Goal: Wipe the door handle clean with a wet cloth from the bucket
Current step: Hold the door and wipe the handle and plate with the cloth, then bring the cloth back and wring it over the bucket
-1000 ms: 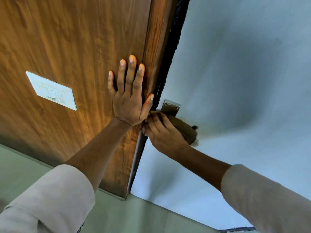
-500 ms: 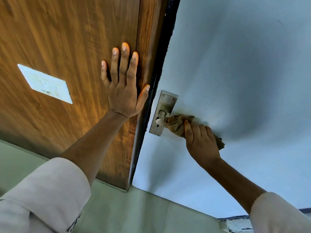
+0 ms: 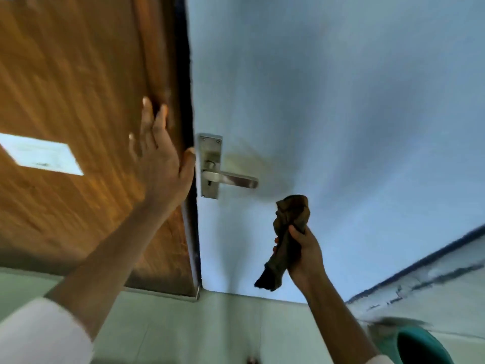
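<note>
The right hand (image 3: 304, 253) is clenched around the bunched brown cloth (image 3: 284, 240), apart from the door handle (image 3: 231, 179) above and to its left. Beyond the handle, the left hand (image 3: 160, 164) lies open-palmed against the wooden door (image 3: 78, 88). A teal bucket (image 3: 420, 348) sits below the right hand.

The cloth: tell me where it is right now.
In the head view, the brown cloth is bunched in the right hand, held off the pale door, below and right of the metal handle.
</note>
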